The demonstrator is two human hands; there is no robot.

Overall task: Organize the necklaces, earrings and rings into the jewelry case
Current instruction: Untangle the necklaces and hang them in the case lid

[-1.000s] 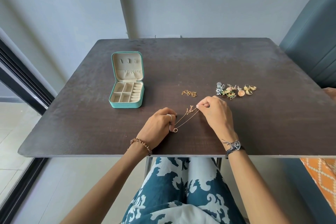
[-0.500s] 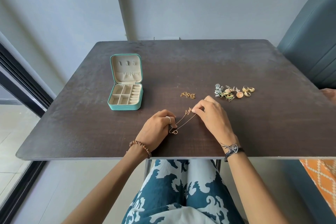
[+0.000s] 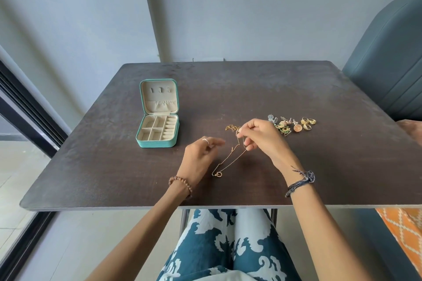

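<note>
My right hand [image 3: 262, 138] pinched the gold necklace [image 3: 230, 157] by its upper end, thumb & fingers curled tight on the chain, lifted a bit off the table [image 3: 296, 89]. The chain hung as a doubled loop w/ its long axis on a diagonal: top end at my right fingertips, far & to the right, bottom end w/ the small ring pendant [image 3: 218, 174] pointing toward me & to the left, down at the tabletop; couldn't tell if it touched. My left hand [image 3: 201, 155] sat just left of the chain, fingers loosely curled & holding nothing, blurred at the tips, not touching the necklace as far as I could see. So the necklace ran between both hands, nearer the table's near edge than the case. A 2nd gold chain [image 3: 231, 127] lay bunched just beyond my right fingertips. The earrings & rings [image 3: 294, 123] sat in a row to the right, partly behind my right hand. The teal jewelry case [image 3: 157, 128] stood open, lid up, well to the left of it all, compartments showing nothing I could make out.
</note>
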